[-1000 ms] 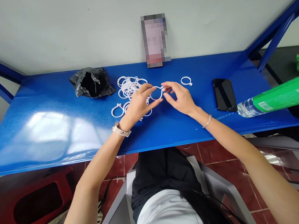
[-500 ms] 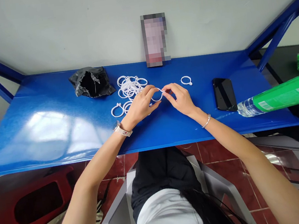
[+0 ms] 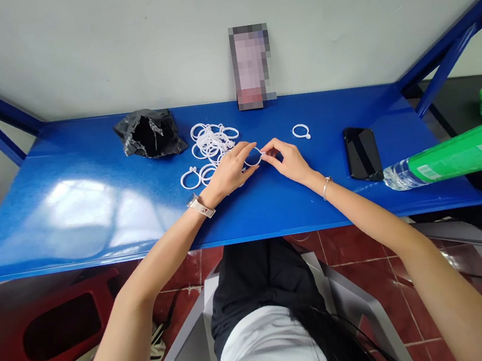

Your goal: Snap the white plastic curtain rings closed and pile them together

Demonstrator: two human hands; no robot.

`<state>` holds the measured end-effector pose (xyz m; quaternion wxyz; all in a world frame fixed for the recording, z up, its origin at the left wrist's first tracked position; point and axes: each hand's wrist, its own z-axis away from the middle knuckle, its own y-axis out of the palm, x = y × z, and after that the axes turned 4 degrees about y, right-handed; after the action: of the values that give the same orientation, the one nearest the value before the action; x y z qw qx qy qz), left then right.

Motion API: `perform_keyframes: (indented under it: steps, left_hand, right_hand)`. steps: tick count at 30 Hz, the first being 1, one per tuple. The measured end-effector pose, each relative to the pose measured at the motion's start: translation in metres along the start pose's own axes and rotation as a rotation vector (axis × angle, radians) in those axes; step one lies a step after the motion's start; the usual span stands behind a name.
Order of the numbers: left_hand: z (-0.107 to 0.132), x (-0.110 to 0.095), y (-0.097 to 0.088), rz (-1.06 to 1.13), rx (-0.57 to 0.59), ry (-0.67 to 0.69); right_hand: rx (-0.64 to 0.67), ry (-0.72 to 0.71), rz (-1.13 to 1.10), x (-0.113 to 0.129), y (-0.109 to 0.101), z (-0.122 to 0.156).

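A white plastic ring [image 3: 260, 160] with a small knob is held between my two hands, just above the blue table. My right hand [image 3: 285, 159] pinches the knob end with thumb and fingertips. From the other side, my left hand [image 3: 234, 168] curls around the ring's left edge; its exact contact is partly hidden by the fingers. A pile of similar white rings [image 3: 211, 143] lies behind and left of my left hand, partly covered by it. One single ring [image 3: 301, 131] rests apart, beyond my right hand.
On the blue table [image 3: 72, 228], a crumpled black plastic bag [image 3: 149, 135] sits back left. A black phone [image 3: 362, 152] and a green-labelled bottle [image 3: 457, 155] lie on the right. A blurred upright panel [image 3: 251, 68] leans on the wall. Blue frame bars [image 3: 444, 62] rise at both sides.
Both hands stay around the ring, with only slight shifts. My right wrist has moved a little left and its fingers have adjusted at the knob. The other objects stay put.
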<state>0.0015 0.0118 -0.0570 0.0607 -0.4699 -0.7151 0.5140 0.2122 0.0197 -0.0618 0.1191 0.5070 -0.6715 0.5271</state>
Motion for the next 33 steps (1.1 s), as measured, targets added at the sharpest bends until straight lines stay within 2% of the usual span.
perform_keyframes:
  steps: [4,9,19,25,33]
  left_hand:
    - [0.0,0.002,0.0,0.016,-0.002,0.007]
    - [0.0,0.002,0.001,0.041,-0.035,0.015]
    - [-0.002,-0.007,-0.006,0.093,-0.2,-0.003]
    - [-0.004,-0.017,-0.013,0.142,-0.288,-0.008]
    - [-0.007,-0.022,-0.022,0.281,-0.237,-0.061]
  right_hand:
    - [0.025,0.017,-0.053,-0.004,0.003,-0.001]
    - [-0.026,0.014,-0.034,0.0,0.001,0.002]
    - [-0.155,-0.042,-0.006,0.016,-0.007,0.009]
    - [-0.144,-0.078,0.042,0.023,-0.009,0.009]
    - [-0.079,-0.152,0.149,0.02,-0.01,0.009]
